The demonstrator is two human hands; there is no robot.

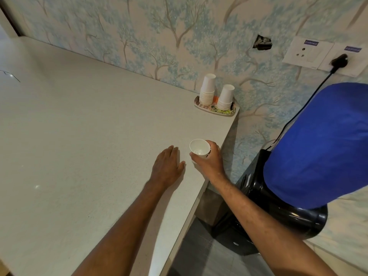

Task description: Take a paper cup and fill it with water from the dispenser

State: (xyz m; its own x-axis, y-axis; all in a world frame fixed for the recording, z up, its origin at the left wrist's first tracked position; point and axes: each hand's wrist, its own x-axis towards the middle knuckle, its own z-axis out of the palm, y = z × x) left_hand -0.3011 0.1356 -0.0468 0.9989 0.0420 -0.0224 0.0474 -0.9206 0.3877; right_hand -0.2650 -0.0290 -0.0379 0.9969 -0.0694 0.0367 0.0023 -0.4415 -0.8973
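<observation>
Fingers of the right hand wrap a white cup — empty, mouth tilted toward the camera — above the counter edge. Left hand lies flat, holding nothing. Tray holds two upturned cup stacks. Dispenser stands right.

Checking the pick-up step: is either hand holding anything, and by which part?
The right hand holds one paper cup by its side wall, fingers wrapped below the rim. The left hand lies flat on the counter, holding nothing.
</observation>
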